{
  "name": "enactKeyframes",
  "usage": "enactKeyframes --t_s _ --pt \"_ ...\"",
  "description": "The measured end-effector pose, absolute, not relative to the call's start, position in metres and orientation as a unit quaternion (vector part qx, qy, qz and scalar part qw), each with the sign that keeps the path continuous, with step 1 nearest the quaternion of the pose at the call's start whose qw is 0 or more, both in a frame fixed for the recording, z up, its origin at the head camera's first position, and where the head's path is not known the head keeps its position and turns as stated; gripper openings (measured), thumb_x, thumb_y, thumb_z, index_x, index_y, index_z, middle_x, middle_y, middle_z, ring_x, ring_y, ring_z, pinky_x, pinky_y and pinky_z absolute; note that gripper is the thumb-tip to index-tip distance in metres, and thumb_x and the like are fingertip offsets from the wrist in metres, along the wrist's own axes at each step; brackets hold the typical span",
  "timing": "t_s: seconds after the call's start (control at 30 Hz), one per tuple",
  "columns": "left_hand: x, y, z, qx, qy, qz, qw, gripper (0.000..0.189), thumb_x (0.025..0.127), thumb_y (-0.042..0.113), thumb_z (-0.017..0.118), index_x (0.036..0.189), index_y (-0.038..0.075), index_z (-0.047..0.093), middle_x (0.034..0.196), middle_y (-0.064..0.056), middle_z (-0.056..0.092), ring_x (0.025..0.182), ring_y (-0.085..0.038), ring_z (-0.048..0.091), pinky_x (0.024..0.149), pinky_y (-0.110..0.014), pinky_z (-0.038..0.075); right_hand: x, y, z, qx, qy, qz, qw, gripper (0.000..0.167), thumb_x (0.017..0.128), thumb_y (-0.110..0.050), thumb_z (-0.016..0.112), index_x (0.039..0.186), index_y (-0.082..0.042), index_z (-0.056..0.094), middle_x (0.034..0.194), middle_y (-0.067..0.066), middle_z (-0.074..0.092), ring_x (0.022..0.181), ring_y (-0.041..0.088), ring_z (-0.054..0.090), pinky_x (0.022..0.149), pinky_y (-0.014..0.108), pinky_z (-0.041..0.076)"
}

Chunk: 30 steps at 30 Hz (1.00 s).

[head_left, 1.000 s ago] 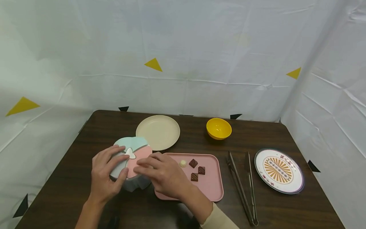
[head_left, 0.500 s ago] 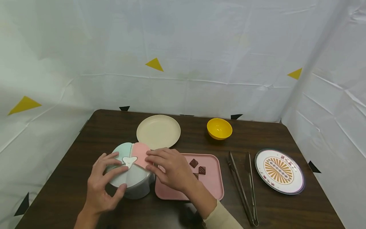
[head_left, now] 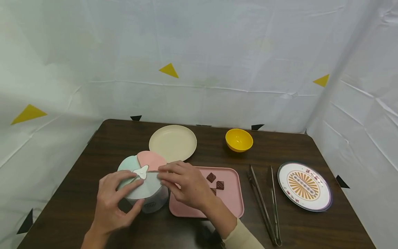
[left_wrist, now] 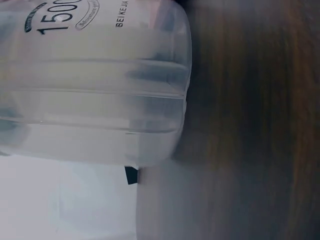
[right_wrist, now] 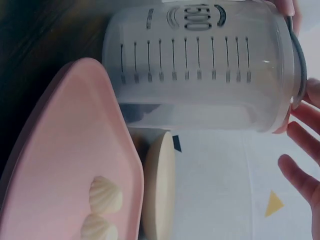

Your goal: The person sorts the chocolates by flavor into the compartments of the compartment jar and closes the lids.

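Note:
A translucent storage container (head_left: 154, 201) with printed volume marks stands at the table's left-middle. Its round lid (head_left: 147, 188) has pink, mint and pale grey-blue segments around a white centre piece (head_left: 142, 171). My left hand (head_left: 112, 202) grips the lid from the left, fingers bent over the top and thumb at the near rim. From the right, my right hand (head_left: 186, 185) touches the lid's edge with its fingertips, thumb held apart. In the right wrist view those fingers (right_wrist: 304, 136) lie at the rim. The left wrist view shows only the container's wall (left_wrist: 90, 95), no hand.
Right beside the container lies a pink tray (head_left: 231, 200) with brown chocolates (head_left: 220, 185) and shell-shaped white ones (right_wrist: 105, 195). A cream plate (head_left: 172, 141) is behind. Further right are a yellow bowl (head_left: 238, 141), metal tongs (head_left: 262, 204) and a patterned plate (head_left: 304, 186).
The lid's colours have turned counterclockwise, the pink segment going from the right side to the back. Printing now shows on the container's near side. The right hand has shifted slightly right.

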<state>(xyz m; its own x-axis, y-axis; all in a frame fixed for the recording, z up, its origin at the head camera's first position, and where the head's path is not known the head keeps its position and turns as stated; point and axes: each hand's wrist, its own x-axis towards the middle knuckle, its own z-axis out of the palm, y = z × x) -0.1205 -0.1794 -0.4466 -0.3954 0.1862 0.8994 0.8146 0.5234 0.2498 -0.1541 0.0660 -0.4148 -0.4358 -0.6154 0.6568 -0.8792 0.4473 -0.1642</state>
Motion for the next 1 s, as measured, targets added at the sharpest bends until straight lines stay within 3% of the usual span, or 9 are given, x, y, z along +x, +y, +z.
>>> enactKeyframes --t_s 0.13,0.33,0.53,1.0 --pt "-0.124 -0.178 -0.448 -0.319 -0.769 -0.34 0.438 0.044 0.083 0.05 0.07 0.1 0.011 0.077 0.102 -0.015 0.065 0.098 -0.036 0.055 0.097 -0.044 0.03 -0.154 0.068 -0.415 0.472 -0.809 0.246 0.25 0.028 0.093 -0.024 0.067 0.119 -0.014 0.071 0.128 0.0 0.063 0.12 0.011 0.055 0.097 0.022 0.043" --pt "-0.125 -0.176 -0.454 -0.317 -0.793 -0.348 0.386 0.045 0.086 0.051 0.067 0.107 0.012 0.075 0.114 -0.019 0.061 0.122 -0.043 0.05 0.109 -0.062 0.022 -0.157 0.072 -0.416 0.474 -0.816 0.242 0.228 0.038 0.09 -0.025 0.071 0.126 -0.015 0.067 0.136 0.0 0.058 0.126 0.01 0.051 0.099 0.022 0.042" --pt "-0.124 -0.178 -0.455 -0.321 -0.812 -0.333 0.356 0.046 0.09 0.047 0.058 0.118 0.014 0.072 0.13 -0.018 0.059 0.128 -0.042 0.047 0.109 -0.062 0.021 -0.16 0.074 -0.419 0.472 -0.818 0.243 0.223 0.043 0.088 -0.019 0.073 0.13 -0.014 0.065 0.139 0.001 0.056 0.128 0.011 0.05 0.102 0.024 0.04" --pt "-0.126 -0.175 -0.46 -0.322 -0.815 -0.312 0.366 0.047 0.097 0.049 0.052 0.123 0.014 0.07 0.131 -0.013 0.061 0.129 -0.039 0.048 0.11 -0.06 0.021 -0.164 0.076 -0.42 0.458 -0.827 0.262 0.196 0.035 0.095 -0.012 0.064 0.13 -0.014 0.065 0.141 0.0 0.055 0.13 0.01 0.05 0.099 0.021 0.041"
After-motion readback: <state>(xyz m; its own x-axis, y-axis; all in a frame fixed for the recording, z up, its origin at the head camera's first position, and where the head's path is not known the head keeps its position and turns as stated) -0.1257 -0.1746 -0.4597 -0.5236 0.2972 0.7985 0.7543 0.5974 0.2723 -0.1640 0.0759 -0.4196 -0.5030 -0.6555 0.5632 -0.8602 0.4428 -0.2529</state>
